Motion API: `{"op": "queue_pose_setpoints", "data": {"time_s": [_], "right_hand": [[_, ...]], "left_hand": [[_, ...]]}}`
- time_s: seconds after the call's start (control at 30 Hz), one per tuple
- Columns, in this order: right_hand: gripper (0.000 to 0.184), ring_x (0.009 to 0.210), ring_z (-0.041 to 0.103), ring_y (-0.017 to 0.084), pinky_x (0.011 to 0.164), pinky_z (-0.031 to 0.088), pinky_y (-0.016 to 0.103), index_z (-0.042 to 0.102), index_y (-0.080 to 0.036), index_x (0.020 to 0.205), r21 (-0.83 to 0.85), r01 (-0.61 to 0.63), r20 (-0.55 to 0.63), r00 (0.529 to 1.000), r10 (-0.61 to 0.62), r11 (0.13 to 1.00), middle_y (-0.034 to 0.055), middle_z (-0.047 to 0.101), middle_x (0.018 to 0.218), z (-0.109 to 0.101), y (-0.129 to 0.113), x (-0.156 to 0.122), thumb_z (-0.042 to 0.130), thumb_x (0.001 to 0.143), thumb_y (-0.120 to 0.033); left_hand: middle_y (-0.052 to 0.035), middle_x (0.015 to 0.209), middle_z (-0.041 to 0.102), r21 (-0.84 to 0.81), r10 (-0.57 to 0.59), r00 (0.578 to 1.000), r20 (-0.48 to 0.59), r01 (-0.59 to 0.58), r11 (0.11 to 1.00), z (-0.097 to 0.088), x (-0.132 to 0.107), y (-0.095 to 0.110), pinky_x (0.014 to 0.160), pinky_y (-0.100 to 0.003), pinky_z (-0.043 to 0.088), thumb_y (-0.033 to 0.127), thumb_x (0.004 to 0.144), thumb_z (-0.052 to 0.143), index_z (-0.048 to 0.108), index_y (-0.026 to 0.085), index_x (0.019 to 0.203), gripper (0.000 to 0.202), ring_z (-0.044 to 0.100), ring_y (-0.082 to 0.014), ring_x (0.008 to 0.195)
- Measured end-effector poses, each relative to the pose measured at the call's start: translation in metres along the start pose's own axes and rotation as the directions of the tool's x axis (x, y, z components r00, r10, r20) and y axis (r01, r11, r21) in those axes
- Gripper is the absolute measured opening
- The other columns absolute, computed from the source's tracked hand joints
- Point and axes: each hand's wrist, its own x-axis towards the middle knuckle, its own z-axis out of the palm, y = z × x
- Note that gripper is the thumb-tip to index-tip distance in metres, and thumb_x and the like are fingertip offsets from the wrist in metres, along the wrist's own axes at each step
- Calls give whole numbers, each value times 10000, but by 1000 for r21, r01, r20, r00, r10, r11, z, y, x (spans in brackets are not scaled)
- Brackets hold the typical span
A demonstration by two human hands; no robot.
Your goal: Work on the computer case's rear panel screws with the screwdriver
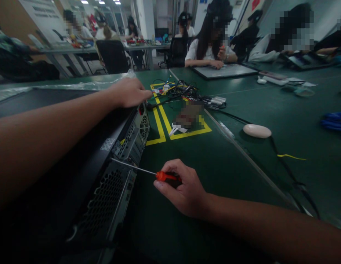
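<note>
A black desktop computer case point(49, 121) lies on its side at the left, its grey metal back panel with vents and ports facing right. My left hand point(130, 92) rests on the case's far back corner, with a finger stretched out past the edge; its other fingers are partly hidden. In my right hand point(187, 189) is a screwdriver point(168, 177) with a red and black handle, gripped between thumb and curled fingers. Its long thin shaft points left, and the tip meets the back panel's upper edge, near the honeycomb vent point(105, 196).
Beyond the case, a tangle of cables point(184, 90) lies by yellow tape markings point(191, 135) on the green table point(228, 172). A blurred-out item sits inside the tape. To the right are a pale oval object point(257, 131) on a black cord and blue cloth point(334, 121). People sit opposite.
</note>
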Motion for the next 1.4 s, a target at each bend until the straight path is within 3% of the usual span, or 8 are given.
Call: {"op": "queue_pose_setpoints", "data": {"time_s": [0.3,0.4,0.53,0.7,1.0,1.2,1.33,1.4], "right_hand": [[190,673,580,133,603,458,260,572,-232,1023,-1,-21,14,1000,21,1000,-25,625,845,-2,-2,0,744,940,-244],[190,676,583,135,603,460,262,575,-231,1025,2,-21,18,1000,21,1000,-24,629,844,-1,-1,0,745,941,-250],[201,665,573,130,606,453,262,569,-231,1018,0,-7,4,1000,7,1000,-30,620,831,0,-1,0,750,930,-240],[185,664,574,132,606,461,259,573,-230,1022,-1,-22,11,1000,22,1000,-24,633,840,-1,-2,-1,738,939,-248],[182,659,574,131,599,453,255,583,-228,1021,-5,-5,1,1000,5,1000,-27,616,828,-1,-3,0,741,933,-245],[152,631,558,121,566,444,244,617,-209,1016,-3,6,-13,1000,-6,1000,-19,619,827,-1,-4,1,737,929,-237],[60,669,580,140,616,473,274,679,-188,1018,-15,44,2,999,-44,999,7,645,837,-3,-5,3,659,989,-237],[120,689,594,151,642,483,289,703,-185,1005,-28,52,24,998,-51,998,18,656,825,-4,-5,4,595,1030,-233]], "left_hand": [[-191,918,707,-19,7,1000,-1,-7,1000,1,1,-3,869,-428,459,583,940,355,850,100,1045,699,643,-337,947],[-187,932,701,-13,31,999,11,-31,999,0,0,-2,853,-423,441,558,962,332,839,75,1053,706,611,-308,923],[-142,788,633,-21,-6,1000,4,6,1000,-1,-1,-1,819,-413,422,590,944,383,846,130,982,653,613,-295,888],[-138,813,628,19,80,997,8,-80,997,-4,-6,1,789,-389,405,536,987,285,820,52,1011,722,558,-239,844],[-172,888,696,-39,7,1000,2,-6,999,3,5,-4,890,-438,462,593,900,386,847,172,1031,638,653,-351,969],[-155,778,630,-5,9,1000,10,-9,1000,-1,-1,0,808,-410,443,576,934,327,833,95,938,698,631,-301,859],[-138,768,650,-22,13,1000,9,-13,1000,-1,-1,-1,826,-393,442,594,924,365,831,105,978,677,615,-288,901],[-140,766,655,-33,8,1000,9,-8,999,0,1,-2,839,-408,450,598,915,385,837,134,988,652,623,-306,907]]}}
